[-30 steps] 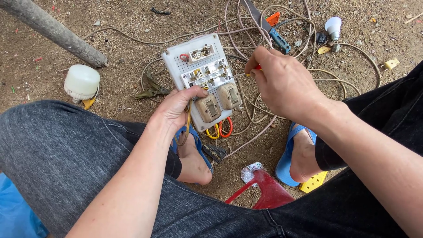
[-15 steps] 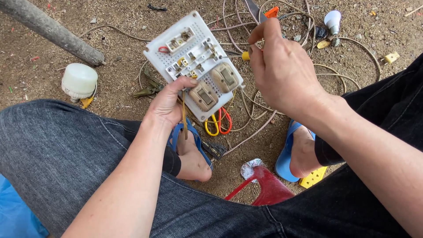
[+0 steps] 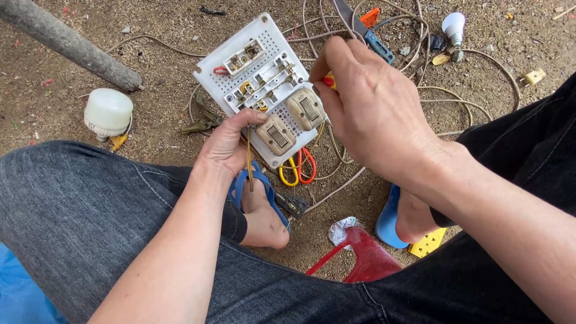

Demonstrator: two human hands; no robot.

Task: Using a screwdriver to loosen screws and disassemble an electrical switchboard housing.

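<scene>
Sandy ground strewn with pale wires lies under my hands. My left hand (image 3: 231, 144) grips the lower edge of a white perforated switch board (image 3: 264, 84), with a thin wire (image 3: 249, 162) hanging under the thumb. My right hand (image 3: 372, 114) is closed around a red-and-yellow screwdriver (image 3: 328, 81), mostly hidden, tip at the board's terminals.

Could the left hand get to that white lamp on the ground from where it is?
Probably yes. The left hand holds the white board, and the lamp lies on open dirt to its left, with nothing between. It would have to let go of the board first.
</scene>
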